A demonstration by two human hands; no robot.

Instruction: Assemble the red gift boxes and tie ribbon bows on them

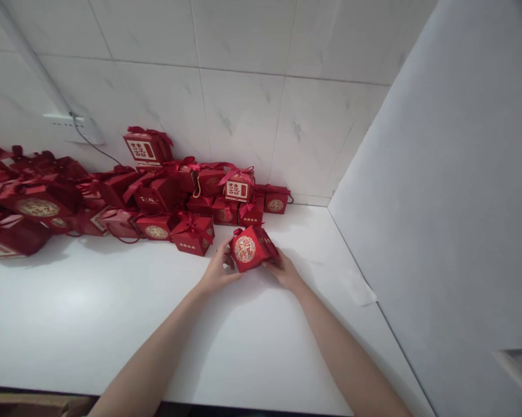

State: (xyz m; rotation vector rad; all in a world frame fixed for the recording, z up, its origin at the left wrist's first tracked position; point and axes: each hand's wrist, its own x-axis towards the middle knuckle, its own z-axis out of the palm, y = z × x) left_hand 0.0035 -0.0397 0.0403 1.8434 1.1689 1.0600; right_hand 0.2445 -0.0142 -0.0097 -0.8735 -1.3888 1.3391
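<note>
A small red gift box (251,248) with a round gold emblem on its face rests tilted on the white table (113,313). My left hand (217,269) grips its left side with curled fingers. My right hand (282,270) holds its right side, fingers closed against it. Both forearms reach in from the bottom edge. Just left of the box sits another red box with a ribbon bow (192,233).
A pile of several red gift boxes (157,191) with ribbons lines the tiled back wall, spreading to the left edge. A white panel (452,202) closes off the right side. A small white paper scrap (359,288) lies by it. A cable and socket (72,123) are on the wall.
</note>
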